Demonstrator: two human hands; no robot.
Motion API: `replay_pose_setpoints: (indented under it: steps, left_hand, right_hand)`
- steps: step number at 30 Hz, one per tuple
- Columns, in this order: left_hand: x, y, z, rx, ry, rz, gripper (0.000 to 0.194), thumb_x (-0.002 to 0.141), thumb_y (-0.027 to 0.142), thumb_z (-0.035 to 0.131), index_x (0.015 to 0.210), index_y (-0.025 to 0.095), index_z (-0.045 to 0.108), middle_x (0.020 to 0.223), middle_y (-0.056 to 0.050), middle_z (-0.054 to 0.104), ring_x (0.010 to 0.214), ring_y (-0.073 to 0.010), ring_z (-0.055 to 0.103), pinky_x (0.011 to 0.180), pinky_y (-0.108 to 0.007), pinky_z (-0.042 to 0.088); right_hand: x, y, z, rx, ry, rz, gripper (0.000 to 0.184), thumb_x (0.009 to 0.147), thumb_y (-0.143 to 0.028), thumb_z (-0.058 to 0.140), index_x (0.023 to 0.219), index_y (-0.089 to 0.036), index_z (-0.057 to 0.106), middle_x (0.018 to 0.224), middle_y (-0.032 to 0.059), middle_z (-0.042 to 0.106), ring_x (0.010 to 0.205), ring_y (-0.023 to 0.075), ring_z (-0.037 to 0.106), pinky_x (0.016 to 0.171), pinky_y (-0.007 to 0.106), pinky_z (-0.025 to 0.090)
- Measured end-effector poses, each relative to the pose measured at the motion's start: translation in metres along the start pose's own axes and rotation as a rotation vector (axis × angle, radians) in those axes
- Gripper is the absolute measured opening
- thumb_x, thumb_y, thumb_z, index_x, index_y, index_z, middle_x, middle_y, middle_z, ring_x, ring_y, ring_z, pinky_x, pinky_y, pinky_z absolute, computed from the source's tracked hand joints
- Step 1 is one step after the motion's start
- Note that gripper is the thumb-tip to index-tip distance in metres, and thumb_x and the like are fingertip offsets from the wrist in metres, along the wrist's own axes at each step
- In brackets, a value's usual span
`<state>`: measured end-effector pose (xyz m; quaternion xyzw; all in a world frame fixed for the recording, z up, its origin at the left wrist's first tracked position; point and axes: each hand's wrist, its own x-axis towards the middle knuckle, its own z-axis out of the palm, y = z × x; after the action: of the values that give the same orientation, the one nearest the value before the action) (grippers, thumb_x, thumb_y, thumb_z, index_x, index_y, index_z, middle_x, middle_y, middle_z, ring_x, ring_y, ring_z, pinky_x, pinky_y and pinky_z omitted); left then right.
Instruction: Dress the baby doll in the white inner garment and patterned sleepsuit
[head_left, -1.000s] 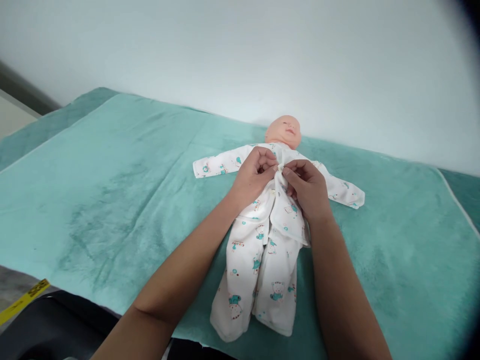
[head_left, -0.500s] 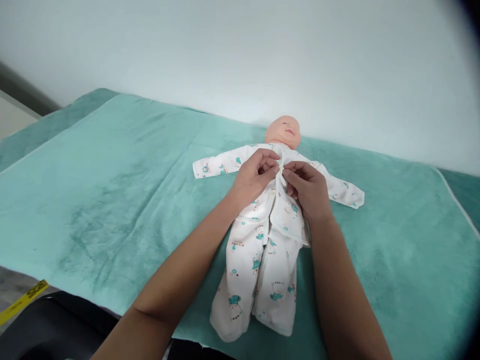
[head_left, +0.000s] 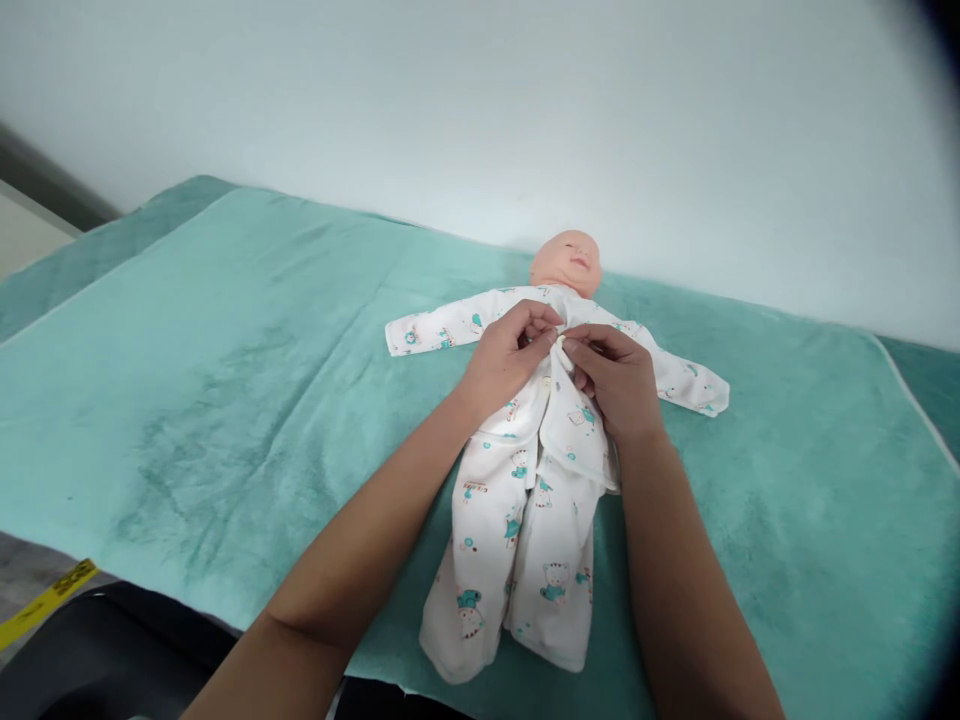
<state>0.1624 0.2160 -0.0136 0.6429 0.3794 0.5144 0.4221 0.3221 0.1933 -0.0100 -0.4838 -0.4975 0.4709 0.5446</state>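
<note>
A baby doll (head_left: 566,262) lies on its back, dressed in a white printed baby jacket (head_left: 577,425) and matching trousers (head_left: 487,560). Both sleeves stretch out sideways. Over the doll's chest, my left hand (head_left: 514,345) pinches one front edge of the jacket between thumb and fingers. My right hand (head_left: 611,370) is closed on the opposite edge, its fingertips almost touching those of the left. A small pale button appears between the fingertips, partly covered. Below the hands the jacket front hangs apart, and another button (head_left: 547,383) shows on the left edge.
A green plush blanket (head_left: 225,400) covers the table under the doll. Behind it rises a white wall (head_left: 450,110). At the lower left are a black chair (head_left: 112,650) and a strip of yellow tape (head_left: 46,603) on the floor.
My right fingertips have shifted slightly at the jacket's edge, and the cloth there is folded a little differently. The doll and my left hand have hardly moved.
</note>
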Motion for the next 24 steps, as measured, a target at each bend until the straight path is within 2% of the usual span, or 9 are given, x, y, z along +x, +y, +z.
replay_pose_setpoints:
  steps: [9, 12, 15, 17, 20, 22, 24]
  left_hand:
    - [0.000, 0.000, 0.001, -0.016, 0.030, -0.002, 0.010, 0.088, 0.021, 0.061, 0.098, 0.021, 0.063, 0.087, 0.000, 0.062, 0.079, -0.0118, 0.056, 0.074, -0.026, 0.044]
    - [0.001, -0.002, 0.000, -0.022, 0.043, 0.008, 0.011, 0.087, 0.020, 0.062, 0.099, 0.021, 0.063, 0.088, 0.000, 0.062, 0.079, -0.0116, 0.056, 0.076, -0.026, 0.044]
    - [0.001, -0.002, -0.002, -0.014, 0.044, -0.008, 0.012, 0.087, 0.021, 0.062, 0.099, 0.021, 0.064, 0.086, 0.000, 0.063, 0.078, -0.0118, 0.056, 0.075, -0.026, 0.044]
    - [0.001, 0.000, -0.004, 0.020, 0.026, -0.022, 0.011, 0.088, 0.021, 0.060, 0.097, 0.021, 0.066, 0.083, 0.001, 0.063, 0.076, -0.0122, 0.056, 0.073, -0.026, 0.044]
    - [0.002, 0.003, -0.006, 0.118, 0.001, 0.038, 0.016, 0.088, 0.018, 0.056, 0.094, 0.021, 0.071, 0.084, 0.000, 0.066, 0.077, -0.0139, 0.057, 0.074, -0.028, 0.044]
    - [0.002, 0.003, -0.006, 0.179, 0.000, 0.098, 0.020, 0.089, 0.016, 0.054, 0.094, 0.022, 0.072, 0.090, -0.001, 0.068, 0.082, -0.0152, 0.058, 0.078, -0.030, 0.044]
    - [0.002, 0.002, -0.006, 0.212, -0.006, 0.114, 0.022, 0.089, 0.015, 0.054, 0.097, 0.023, 0.073, 0.093, -0.002, 0.069, 0.083, -0.0157, 0.059, 0.079, -0.030, 0.045]
  right_hand:
    - [-0.004, 0.001, 0.000, -0.112, 0.000, 0.001, 0.017, 0.081, -0.035, 0.073, 0.091, -0.021, 0.073, 0.052, -0.0058, 0.053, 0.045, 0.0078, 0.044, 0.043, 0.020, 0.031]
    - [-0.006, -0.009, 0.001, -0.311, 0.003, -0.087, 0.018, 0.086, -0.037, 0.066, 0.094, -0.021, 0.072, 0.061, -0.0030, 0.059, 0.049, 0.0099, 0.048, 0.048, 0.023, 0.036]
    - [-0.019, -0.041, 0.006, -0.626, -0.052, -0.262, 0.018, 0.090, -0.035, 0.061, 0.096, -0.022, 0.072, 0.081, 0.0030, 0.068, 0.062, 0.0141, 0.057, 0.057, 0.027, 0.043]
    - [-0.040, -0.072, 0.013, -0.779, -0.233, -0.352, 0.017, 0.091, -0.032, 0.060, 0.100, -0.025, 0.072, 0.091, 0.0050, 0.070, 0.071, 0.0173, 0.061, 0.063, 0.029, 0.046]
    - [-0.084, -0.111, 0.024, -0.824, -0.695, -0.441, 0.018, 0.093, -0.030, 0.058, 0.106, -0.031, 0.070, 0.093, 0.0032, 0.072, 0.081, 0.0202, 0.065, 0.066, 0.030, 0.049]
    - [-0.112, -0.122, 0.028, -0.767, -0.922, -0.491, 0.019, 0.094, -0.031, 0.059, 0.110, -0.032, 0.069, 0.094, 0.0009, 0.073, 0.082, 0.0187, 0.066, 0.069, 0.028, 0.051]
    - [-0.132, -0.121, 0.026, -0.669, -1.045, -0.542, 0.021, 0.095, -0.033, 0.059, 0.115, -0.032, 0.067, 0.096, -0.0016, 0.074, 0.081, 0.0158, 0.066, 0.071, 0.026, 0.052]
